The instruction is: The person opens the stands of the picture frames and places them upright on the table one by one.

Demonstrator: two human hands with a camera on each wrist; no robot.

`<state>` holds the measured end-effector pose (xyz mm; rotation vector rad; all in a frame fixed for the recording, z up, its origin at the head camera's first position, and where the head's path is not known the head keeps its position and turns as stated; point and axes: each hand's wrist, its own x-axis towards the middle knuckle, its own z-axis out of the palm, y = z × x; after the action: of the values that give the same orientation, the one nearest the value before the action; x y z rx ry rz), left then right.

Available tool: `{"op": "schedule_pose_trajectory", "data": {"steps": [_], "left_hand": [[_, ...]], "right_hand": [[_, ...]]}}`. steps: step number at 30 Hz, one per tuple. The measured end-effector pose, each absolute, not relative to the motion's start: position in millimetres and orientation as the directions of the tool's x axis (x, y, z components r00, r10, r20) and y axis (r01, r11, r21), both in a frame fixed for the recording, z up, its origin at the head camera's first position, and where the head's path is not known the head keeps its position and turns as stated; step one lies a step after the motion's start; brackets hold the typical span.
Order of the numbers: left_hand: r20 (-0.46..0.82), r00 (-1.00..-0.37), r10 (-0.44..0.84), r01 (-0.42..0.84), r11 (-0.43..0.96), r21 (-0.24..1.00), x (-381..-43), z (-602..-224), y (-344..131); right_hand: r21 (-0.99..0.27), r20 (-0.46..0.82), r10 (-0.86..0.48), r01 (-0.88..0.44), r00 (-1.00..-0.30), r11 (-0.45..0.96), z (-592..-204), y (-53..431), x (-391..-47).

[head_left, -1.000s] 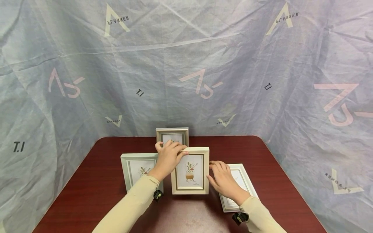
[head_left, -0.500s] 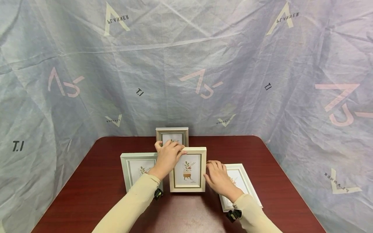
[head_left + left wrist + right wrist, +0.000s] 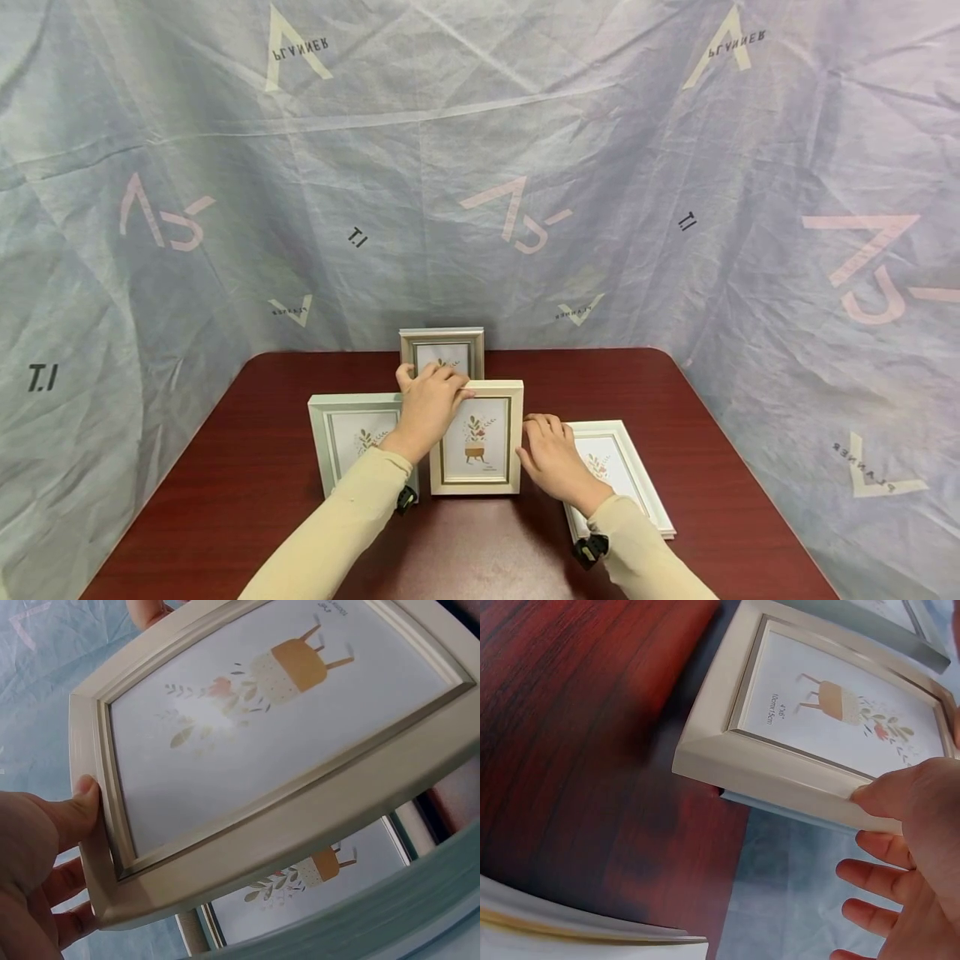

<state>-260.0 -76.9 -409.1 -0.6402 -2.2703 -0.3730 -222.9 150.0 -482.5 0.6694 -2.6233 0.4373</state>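
A cream picture frame [image 3: 515, 437] with a potted-flower print stands upright near mid-table; whether its bottom edge touches the tabletop I cannot tell. My left hand [image 3: 427, 410] pinches its top edge near the left corner, and the left wrist view shows the thumb [image 3: 86, 796] on the front and the fingers behind. At the right side edge, my right hand [image 3: 557, 460] pinches it with the thumb [image 3: 889, 791] on the front border and a fingertip at the back. Left of it stands a pale green picture frame [image 3: 321, 446], partly covered by my left arm.
Behind my left hand, a silver-beige picture frame [image 3: 442, 335] stands near the far edge. A white picture frame [image 3: 647, 479] lies flat on the right, partly under my right forearm. The dark red table [image 3: 720, 500] is backed by a printed grey cloth [image 3: 480, 125].
The cream picture frame has shifted a little to the left, closer to the pale green one. My right hand has travelled left with it, uncovering more of the white frame.
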Motion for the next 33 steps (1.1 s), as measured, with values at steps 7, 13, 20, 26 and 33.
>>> {"op": "schedule_pose_trajectory", "data": {"steps": [7, 13, 20, 26, 33], "left_hand": [[0.69, -0.647, 0.324, 0.517, 0.852, 0.085, -258.4, -408.3, -78.1], [0.689, -0.648, 0.323, 0.516, 0.852, 0.086, -258.7, -408.5, -78.6], [0.677, -0.659, 0.327, 0.505, 0.86, 0.075, -258.6, -407.6, -78.8], [0.626, -0.708, 0.326, 0.477, 0.875, 0.084, -256.9, -404.4, -78.4], [0.592, -0.737, 0.327, 0.466, 0.88, 0.094, -256.8, -403.8, -77.3]], "right_hand": [[-0.211, 0.416, -0.382, -0.496, -0.826, 0.842, -485.8, 147.0, -225.8], [-0.219, 0.411, -0.382, -0.497, -0.828, 0.84, -485.1, 145.5, -225.3], [-0.227, 0.412, -0.381, -0.498, -0.828, 0.837, -484.3, 146.6, -225.5], [-0.224, 0.401, -0.388, -0.5, -0.83, 0.837, -484.9, 146.1, -226.4], [-0.256, 0.374, -0.37, -0.478, -0.85, 0.84, -485.1, 148.3, -227.3]]}}
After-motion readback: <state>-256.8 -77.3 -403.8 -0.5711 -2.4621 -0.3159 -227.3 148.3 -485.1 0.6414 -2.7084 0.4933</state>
